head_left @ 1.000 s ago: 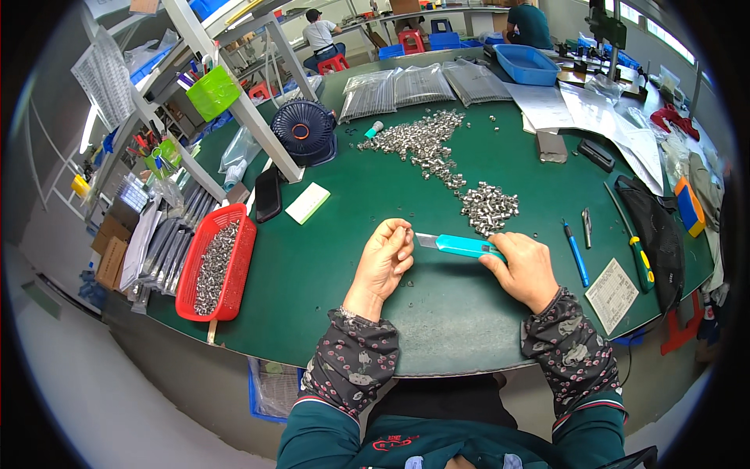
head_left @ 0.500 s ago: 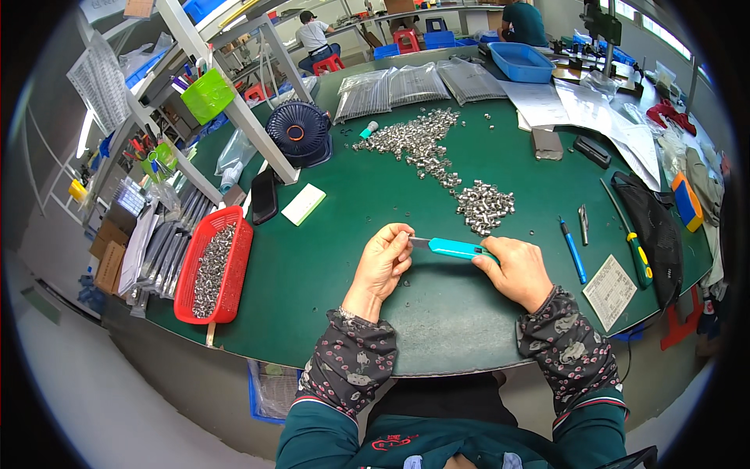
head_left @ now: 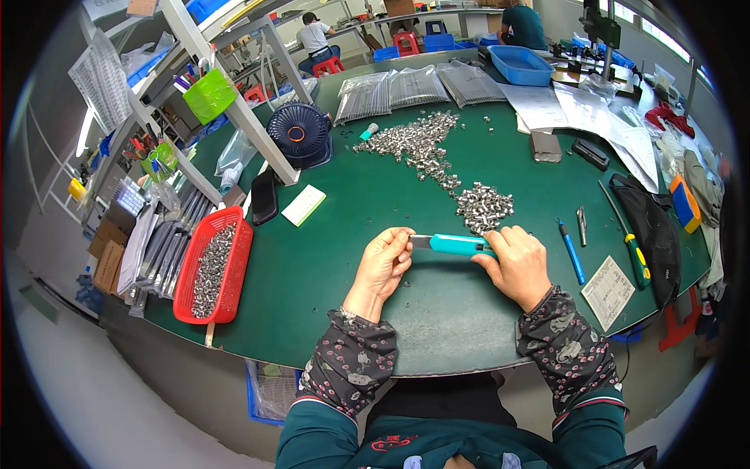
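Note:
My right hand (head_left: pixel 517 264) is closed round the rear of a teal utility knife (head_left: pixel 455 245), whose blade points left with a length of it out. At the blade's tip, my left hand (head_left: pixel 384 262) has thumb and forefinger pinched together. What sits in that pinch is too small and covered to make out. Just beyond the knife lies a small heap of short metal rings (head_left: pixel 484 206). A larger spread of the same rings (head_left: pixel 418 144) lies farther back on the green table (head_left: pixel 336 258).
At the left stands a red basket (head_left: pixel 243 250) of small metal parts, near a phone (head_left: pixel 264 197), a notepad (head_left: pixel 304 205) and a fan (head_left: pixel 300 133). On the right are a blue pen (head_left: pixel 573 252), a screwdriver (head_left: pixel 637 258) and a paper slip (head_left: pixel 608 292). Bagged tubes (head_left: pixel 418 86) lie behind.
The knife has turned slightly and lies more level, its handle a little higher. My right hand has shifted slightly up with it, while the left stays pinched at the blade's tip.

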`<act>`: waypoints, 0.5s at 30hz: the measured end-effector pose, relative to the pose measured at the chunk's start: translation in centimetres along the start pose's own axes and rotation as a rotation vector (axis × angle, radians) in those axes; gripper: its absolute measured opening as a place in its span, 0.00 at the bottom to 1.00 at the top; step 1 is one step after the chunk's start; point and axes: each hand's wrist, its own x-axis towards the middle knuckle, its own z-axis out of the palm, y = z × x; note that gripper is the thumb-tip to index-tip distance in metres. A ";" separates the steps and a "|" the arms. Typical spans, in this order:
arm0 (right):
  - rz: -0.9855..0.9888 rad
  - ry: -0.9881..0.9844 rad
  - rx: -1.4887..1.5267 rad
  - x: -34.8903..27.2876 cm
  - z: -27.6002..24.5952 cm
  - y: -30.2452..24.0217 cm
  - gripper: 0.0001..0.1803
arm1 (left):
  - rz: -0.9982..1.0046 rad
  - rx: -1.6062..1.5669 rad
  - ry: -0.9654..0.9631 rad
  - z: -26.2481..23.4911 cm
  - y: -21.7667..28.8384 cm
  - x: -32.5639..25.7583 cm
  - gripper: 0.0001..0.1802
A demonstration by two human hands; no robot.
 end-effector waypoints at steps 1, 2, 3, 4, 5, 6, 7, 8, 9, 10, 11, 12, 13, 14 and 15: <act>0.000 0.009 0.002 0.0 -0.1 0.1 0.15 | 0.003 -0.002 0.000 0.0 -0.1 0.1 0.07; -0.001 0.018 0.003 0.0 -0.1 0.1 0.15 | 0.004 -0.024 0.004 -0.1 -0.2 0.2 0.07; -0.004 0.017 0.006 0.0 -0.1 0.3 0.15 | 0.005 -0.046 0.011 -0.2 -0.3 0.2 0.08; 0.027 0.068 0.016 0.1 -0.1 0.5 0.15 | 0.008 -0.046 0.014 -0.3 -0.2 0.1 0.08; 0.058 0.119 0.027 0.1 -0.1 0.5 0.15 | 0.015 -0.060 0.039 -0.3 0.0 0.1 0.09; 0.055 0.117 0.029 0.2 -0.1 0.5 0.15 | 0.020 -0.073 0.063 -0.3 0.0 0.1 0.10; 0.065 0.101 0.007 0.3 -0.2 0.5 0.16 | 0.021 -0.075 0.066 -0.2 0.1 0.1 0.10; 0.075 0.086 -0.014 0.3 -0.2 0.5 0.17 | 0.018 -0.091 0.072 0.0 0.2 0.0 0.10; 0.054 -0.017 -0.043 0.1 0.0 0.5 0.18 | 0.015 -0.106 0.075 0.1 0.3 0.0 0.10; 0.053 -0.017 -0.042 0.1 -0.1 0.6 0.18 | 0.016 -0.106 0.076 0.1 0.3 0.0 0.10; 0.028 -0.049 -0.064 0.0 -0.3 0.6 0.18 | 0.026 -0.112 0.068 0.0 0.3 -0.1 0.10; 0.002 -0.082 -0.085 0.1 -0.5 0.7 0.19 | 0.037 -0.119 0.062 0.0 0.3 -0.1 0.10; 0.047 0.005 -0.080 0.4 -0.9 0.2 0.19 | 0.038 -0.119 0.064 -0.1 0.3 0.0 0.10; 0.046 0.004 -0.078 0.5 -1.0 0.1 0.19 | 0.049 -0.118 0.041 -0.2 0.2 0.1 0.09; 0.037 -0.020 -0.066 0.5 -1.1 0.0 0.19 | 0.058 -0.117 0.020 -0.3 0.2 0.1 0.09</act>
